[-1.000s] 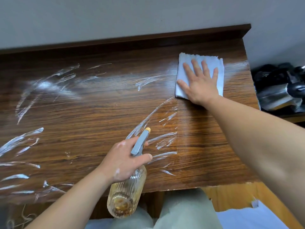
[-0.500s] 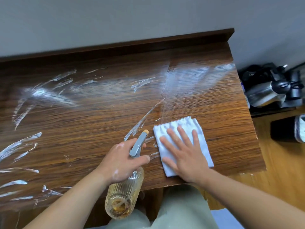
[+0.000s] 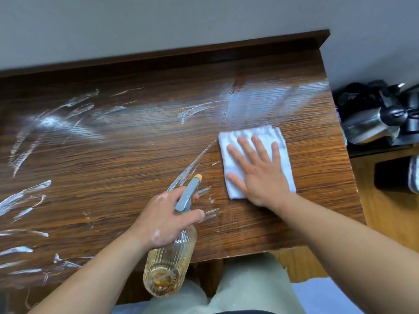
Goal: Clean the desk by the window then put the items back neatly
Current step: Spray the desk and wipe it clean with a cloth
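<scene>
A dark wooden desk (image 3: 113,159) fills the view, streaked with white foam on its left and middle. My right hand (image 3: 258,173) lies flat with spread fingers on a folded white cloth (image 3: 281,150), pressing it onto the right part of the desk. My left hand (image 3: 167,220) grips the neck of a ribbed amber spray bottle (image 3: 170,264) with a grey trigger head and orange nozzle, held over the desk's front edge. The strip of wood behind the cloth shines wet.
A raised wooden ledge (image 3: 204,51) runs along the back against a grey wall. To the right of the desk stand a steel kettle (image 3: 371,123) and dark items on a lower surface. My light trousers (image 3: 244,291) show below the front edge.
My right hand slid the cloth from the far right corner to the near edge, then pushed it back toward the middle right. The left hand and bottle stayed put.
</scene>
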Demonstrator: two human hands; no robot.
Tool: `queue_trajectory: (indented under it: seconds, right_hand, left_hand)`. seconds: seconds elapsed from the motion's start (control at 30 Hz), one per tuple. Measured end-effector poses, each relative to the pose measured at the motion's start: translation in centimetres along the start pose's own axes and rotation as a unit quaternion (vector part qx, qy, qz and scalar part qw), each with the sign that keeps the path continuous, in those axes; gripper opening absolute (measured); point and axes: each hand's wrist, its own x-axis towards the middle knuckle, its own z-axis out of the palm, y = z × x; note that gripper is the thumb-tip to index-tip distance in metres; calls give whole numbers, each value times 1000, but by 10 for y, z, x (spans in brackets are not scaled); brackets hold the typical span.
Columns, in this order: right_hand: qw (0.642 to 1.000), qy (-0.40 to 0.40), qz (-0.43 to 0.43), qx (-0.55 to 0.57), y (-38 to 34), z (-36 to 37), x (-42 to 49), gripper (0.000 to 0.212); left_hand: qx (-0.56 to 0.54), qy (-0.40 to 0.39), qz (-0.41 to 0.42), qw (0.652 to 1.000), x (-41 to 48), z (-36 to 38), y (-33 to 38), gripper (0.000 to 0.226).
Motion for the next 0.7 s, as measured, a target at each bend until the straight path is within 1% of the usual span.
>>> queue_trajectory:
  seconds: [0.2, 0.3, 0.4, 0.53, 0.7]
  right_hand:
    - [997, -16, 73, 32, 43, -22, 90, 73]
    - [994, -23, 93, 57, 54, -29, 114, 75]
    - [993, -23, 99, 60, 55, -29, 118, 75]
    - [992, -23, 110, 60, 49, -27, 112, 74]
    - [991, -8, 117, 64, 24, -16, 71, 74]
  left_hand:
    - [13, -21, 6, 1000, -2, 3, 1, 34]
    - [29, -27, 9, 999, -7, 6, -3, 26]
    - [50, -33, 21, 998, -13, 9, -7, 21]
    - [86, -48, 28, 995, -22, 15, -13, 21]
    - [115, -75, 29, 990, -33, 17, -21, 24]
